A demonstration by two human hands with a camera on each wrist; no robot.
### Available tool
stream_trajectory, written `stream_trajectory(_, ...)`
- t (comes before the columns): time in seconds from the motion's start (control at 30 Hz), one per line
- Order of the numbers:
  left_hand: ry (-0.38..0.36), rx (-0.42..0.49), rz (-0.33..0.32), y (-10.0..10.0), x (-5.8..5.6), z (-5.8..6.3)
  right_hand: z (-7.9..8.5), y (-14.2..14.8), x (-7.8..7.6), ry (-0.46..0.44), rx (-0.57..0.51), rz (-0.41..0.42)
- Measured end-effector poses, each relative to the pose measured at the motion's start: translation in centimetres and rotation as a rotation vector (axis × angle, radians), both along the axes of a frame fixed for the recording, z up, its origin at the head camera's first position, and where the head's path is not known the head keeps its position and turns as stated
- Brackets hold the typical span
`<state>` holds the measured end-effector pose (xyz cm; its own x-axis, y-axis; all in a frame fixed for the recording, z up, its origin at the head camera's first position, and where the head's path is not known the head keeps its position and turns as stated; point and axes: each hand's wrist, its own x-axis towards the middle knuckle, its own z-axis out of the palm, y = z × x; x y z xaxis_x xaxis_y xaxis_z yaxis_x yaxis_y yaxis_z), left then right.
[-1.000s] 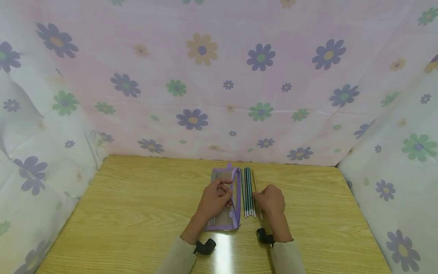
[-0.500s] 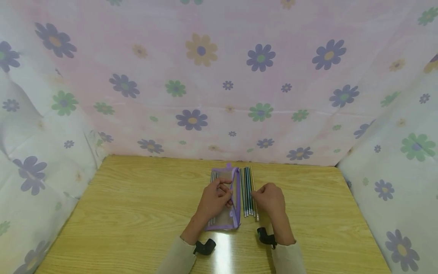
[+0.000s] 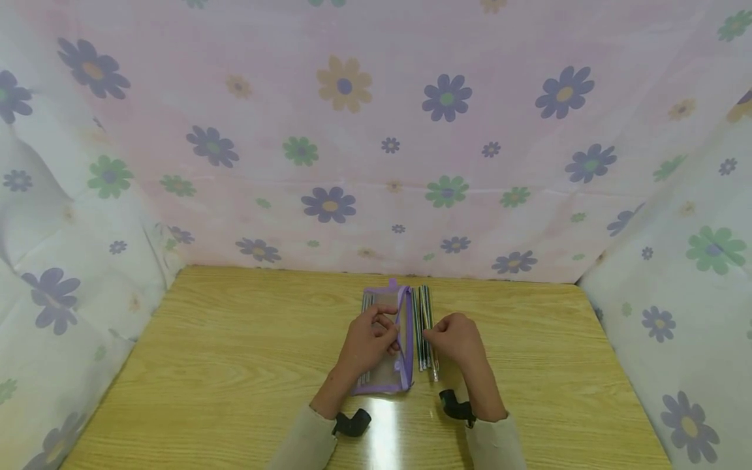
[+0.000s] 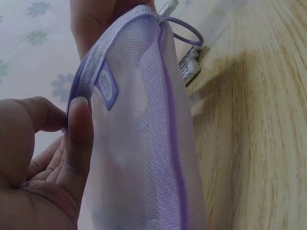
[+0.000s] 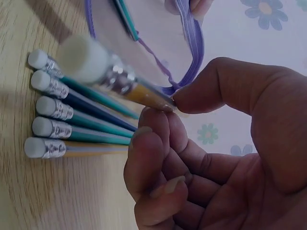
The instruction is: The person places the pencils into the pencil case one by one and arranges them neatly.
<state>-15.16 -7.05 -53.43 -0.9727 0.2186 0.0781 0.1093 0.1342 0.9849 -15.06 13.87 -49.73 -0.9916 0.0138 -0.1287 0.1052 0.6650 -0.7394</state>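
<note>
My left hand [image 3: 370, 343] pinches the open zipped edge of a purple-trimmed mesh pencil case [image 3: 378, 390] between thumb and forefinger. In the left wrist view, that edge of the pencil case [image 4: 124, 158] stands raised, with the mouth gaping. Just right of the case, my right hand [image 3: 460, 337] pinches a yellow pencil [image 5: 146, 96] by its shaft. Its white eraser end points toward the right wrist camera, lifted above several teal, dark blue and yellow pencils [image 5: 62, 108] lying side by side. A teal pencil [image 5: 125, 20] shows inside the case mouth.
Dark slim sticks [image 3: 365, 377] lie along the left side of the case, partly behind my left hand. Beneath everything is a wood-grain table [image 3: 247, 365]. A flower-printed cloth [image 3: 376, 130] rises behind the table and at both sides.
My right hand has shifted left, carrying the yellow pencil from the right side of the row to over the other pencils. The left hand keeps its place on the case.
</note>
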Motion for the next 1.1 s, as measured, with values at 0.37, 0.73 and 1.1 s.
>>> stream_trajectory(0.37,-0.022,0.047,0.01,0.1,-0.1,-0.1,0.4,-0.7,0.2,-0.015,0.012,0.05)
stream_trajectory(0.73,-0.02,0.055,0.002,0.1,-0.1,-0.1,0.0,-1.3,0.1,-0.012,-0.029,0.076)
stream_trajectory(1.1,-0.028,0.04,-0.004,0.1,0.0,0.1,0.4,-2.6,0.2,-0.026,-0.123,0.021)
